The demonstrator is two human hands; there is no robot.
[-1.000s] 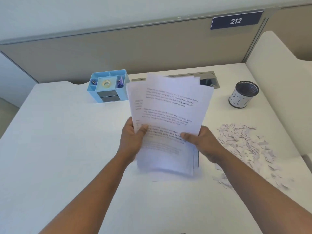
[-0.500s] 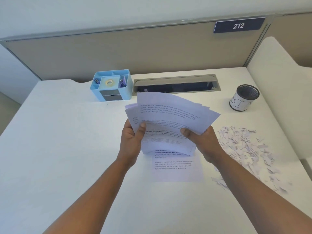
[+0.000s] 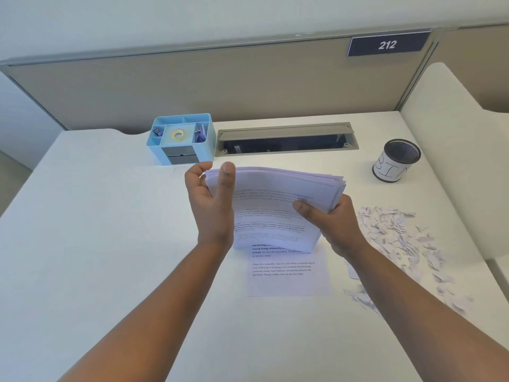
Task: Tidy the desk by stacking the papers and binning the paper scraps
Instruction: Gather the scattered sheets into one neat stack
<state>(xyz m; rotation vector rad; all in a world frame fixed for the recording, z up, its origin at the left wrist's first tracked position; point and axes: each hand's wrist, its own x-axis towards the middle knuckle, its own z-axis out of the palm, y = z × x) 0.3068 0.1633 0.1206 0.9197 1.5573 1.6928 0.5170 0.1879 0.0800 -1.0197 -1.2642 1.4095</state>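
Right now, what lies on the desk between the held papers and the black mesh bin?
Head view: bare white desk between the papers and bin; the scraps lie nearer, beside that stretch.

A pile of papers (image 3: 275, 199) is held up over the middle of the desk (image 3: 96, 244), with one sheet (image 3: 289, 277) lying flat under it. Paper scraps (image 3: 399, 238) lie to the right, and a cup (image 3: 396, 161) stands behind them. A tray (image 3: 181, 137) sits at the back, left of a slot (image 3: 286, 140).

White papers (image 3: 275, 205), black text; light-blue organizer (image 3: 181, 139); black mesh cup (image 3: 398, 159).
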